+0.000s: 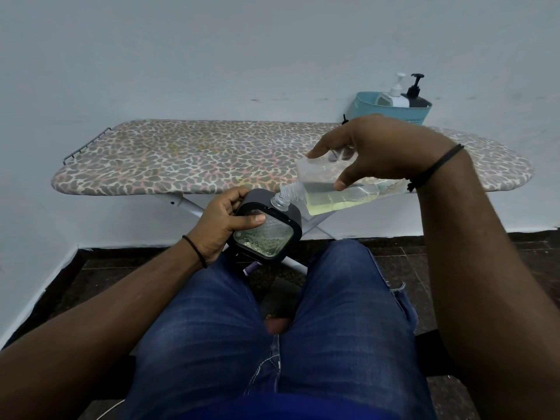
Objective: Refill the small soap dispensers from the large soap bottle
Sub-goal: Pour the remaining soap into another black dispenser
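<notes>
My left hand (219, 224) grips a small square dispenser (264, 231) with a black frame and a clear patterned face, its open neck pointing up and right. My right hand (369, 150) holds the large clear soap bottle (342, 189) tipped on its side, yellowish liquid pooled along its lower wall. The large bottle's threaded mouth (288, 192) meets the dispenser's neck (279, 203). Both are held above my knees, just in front of the board's near edge.
An ironing board (194, 156) with a leopard-print cover stands ahead against a pale wall. At its far right sits a teal basket (391, 113) holding a white pump bottle (395, 92) and a black pump bottle (416, 92). My jeans-clad legs fill the foreground.
</notes>
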